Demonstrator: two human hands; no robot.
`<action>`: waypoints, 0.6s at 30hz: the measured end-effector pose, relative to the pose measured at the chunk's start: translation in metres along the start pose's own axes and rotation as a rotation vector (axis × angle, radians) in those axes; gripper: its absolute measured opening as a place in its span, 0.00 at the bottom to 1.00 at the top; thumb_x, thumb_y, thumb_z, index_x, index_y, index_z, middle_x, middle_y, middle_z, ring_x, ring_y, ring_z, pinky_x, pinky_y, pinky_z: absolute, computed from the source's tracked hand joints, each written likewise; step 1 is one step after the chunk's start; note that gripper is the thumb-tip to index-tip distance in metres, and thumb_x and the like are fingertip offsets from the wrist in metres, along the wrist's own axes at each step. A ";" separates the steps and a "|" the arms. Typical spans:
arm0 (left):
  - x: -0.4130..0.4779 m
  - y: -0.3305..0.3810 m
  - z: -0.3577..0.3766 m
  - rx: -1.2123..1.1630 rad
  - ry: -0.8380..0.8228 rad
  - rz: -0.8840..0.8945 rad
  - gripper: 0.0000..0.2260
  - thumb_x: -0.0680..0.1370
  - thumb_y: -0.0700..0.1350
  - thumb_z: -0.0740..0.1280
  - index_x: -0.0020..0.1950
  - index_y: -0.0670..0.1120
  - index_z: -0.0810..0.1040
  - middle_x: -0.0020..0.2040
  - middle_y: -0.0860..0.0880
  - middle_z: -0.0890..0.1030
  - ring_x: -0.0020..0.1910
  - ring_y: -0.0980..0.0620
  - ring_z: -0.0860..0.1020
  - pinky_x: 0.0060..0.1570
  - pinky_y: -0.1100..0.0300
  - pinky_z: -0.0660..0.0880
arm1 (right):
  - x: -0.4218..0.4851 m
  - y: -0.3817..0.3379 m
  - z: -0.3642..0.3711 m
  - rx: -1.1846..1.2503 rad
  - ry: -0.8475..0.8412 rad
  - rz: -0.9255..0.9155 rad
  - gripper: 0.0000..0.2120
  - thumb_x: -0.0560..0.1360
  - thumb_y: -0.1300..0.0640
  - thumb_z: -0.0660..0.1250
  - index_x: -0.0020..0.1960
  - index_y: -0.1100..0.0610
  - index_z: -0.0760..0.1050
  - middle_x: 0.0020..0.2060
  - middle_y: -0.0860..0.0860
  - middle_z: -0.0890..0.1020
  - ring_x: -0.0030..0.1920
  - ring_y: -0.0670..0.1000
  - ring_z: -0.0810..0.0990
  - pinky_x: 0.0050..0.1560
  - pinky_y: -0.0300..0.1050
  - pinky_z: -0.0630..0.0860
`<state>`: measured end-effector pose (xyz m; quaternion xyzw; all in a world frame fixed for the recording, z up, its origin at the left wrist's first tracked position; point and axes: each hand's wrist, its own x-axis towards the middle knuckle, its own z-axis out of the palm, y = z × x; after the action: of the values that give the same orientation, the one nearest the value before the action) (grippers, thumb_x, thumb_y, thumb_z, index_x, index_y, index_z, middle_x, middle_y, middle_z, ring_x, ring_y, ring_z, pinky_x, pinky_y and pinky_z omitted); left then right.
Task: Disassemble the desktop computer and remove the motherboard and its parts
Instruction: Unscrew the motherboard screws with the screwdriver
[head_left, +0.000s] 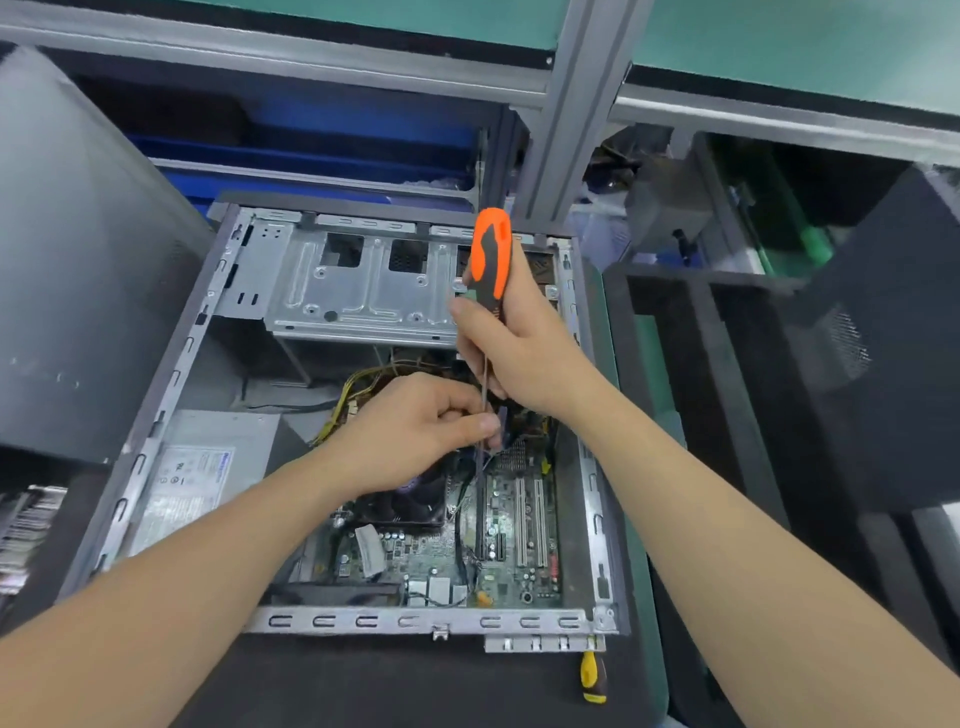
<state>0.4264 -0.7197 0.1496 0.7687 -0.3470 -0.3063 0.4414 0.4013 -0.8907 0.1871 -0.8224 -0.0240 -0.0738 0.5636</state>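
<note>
Nearest thing: a yellow screwdriver (594, 678) is lying on the dark worktop (363, 686), just beside the near rim of the case (415, 621). The case is lying on its side with the open face up. The motherboard (519, 566) is sitting flat inside, in the right half, with 2 white slots showing. The fan (405, 506) is sitting on its left part, and the PSU (192, 488) is filling the case's left side.

The left hand (415, 431) is hovering over the fan's far edge, thumb and fingers pinching the shaft of the orange screwdriver (491, 254) low down. The right hand (519, 353) is gripping its handle, holding it upright, tip down at the motherboard's far end.

Yellow wires (358, 387) are bunching behind the left hand. The drive cage (363, 291) is spanning the case's far end, and blue bins (337, 135) are sitting beyond it.
</note>
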 end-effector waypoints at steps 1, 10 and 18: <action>0.000 0.000 0.000 -0.003 -0.001 0.001 0.08 0.82 0.54 0.68 0.45 0.57 0.85 0.26 0.54 0.68 0.25 0.56 0.63 0.29 0.60 0.59 | 0.001 0.002 0.001 0.003 0.006 -0.002 0.14 0.81 0.52 0.61 0.65 0.42 0.62 0.30 0.46 0.75 0.30 0.54 0.76 0.33 0.51 0.75; 0.002 0.004 0.007 -0.044 -0.023 0.023 0.11 0.78 0.59 0.67 0.44 0.56 0.86 0.25 0.54 0.65 0.26 0.56 0.61 0.30 0.60 0.56 | -0.002 0.002 0.002 0.033 0.009 -0.001 0.12 0.81 0.58 0.60 0.64 0.54 0.63 0.29 0.51 0.72 0.27 0.51 0.72 0.31 0.47 0.72; -0.005 0.000 0.005 0.210 -0.266 0.040 0.05 0.77 0.56 0.74 0.46 0.57 0.86 0.23 0.55 0.66 0.23 0.56 0.63 0.26 0.65 0.60 | -0.005 0.001 0.001 0.075 0.057 0.049 0.07 0.81 0.59 0.59 0.57 0.55 0.62 0.26 0.49 0.71 0.26 0.53 0.70 0.28 0.44 0.68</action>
<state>0.4195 -0.7176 0.1478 0.7561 -0.4480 -0.3586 0.3147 0.3963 -0.8902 0.1848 -0.7985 0.0093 -0.0826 0.5962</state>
